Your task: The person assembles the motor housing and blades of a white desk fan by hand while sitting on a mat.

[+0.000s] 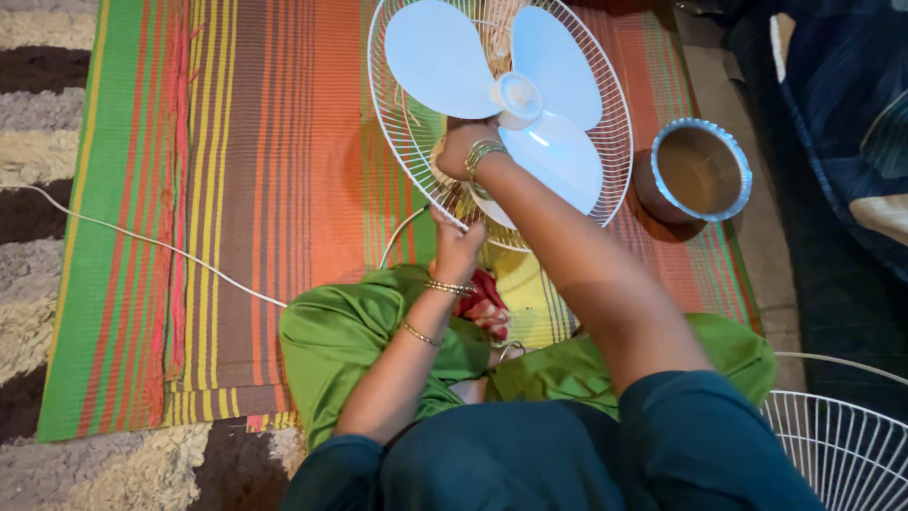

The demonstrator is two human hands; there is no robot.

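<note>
- Sitting cross-legged in green trousers [350, 350] on a striped woven mat [246, 189], a person is seen from above with a table fan laid flat ahead of the knees.
- The left hand [456, 248] is curled around the near rim of the white wire guard [397, 142], fingers pressed together on the wire, a white power cord [151, 244] trailing away to the left of them.
- The right hand [465, 147] is set inside the guard, just short of the hub [518, 97]; its fingers are turned under, and whether they pinch anything cannot be told.
- The pale blue blades [440, 57] are spread beyond the fingertips, still seated on the hub.
- The step in hand is judged to be work on the opened fan, the guard being steadied while the blades are reached; a firm hold on the rim would be called for next, and a grip at the hub.
- A round steel pot [700, 170] is stood to the right of the fingers, beside the guard; a second wire grille [842, 445] is lain at the near right.
- No packages, labels or signs are seen.
</note>
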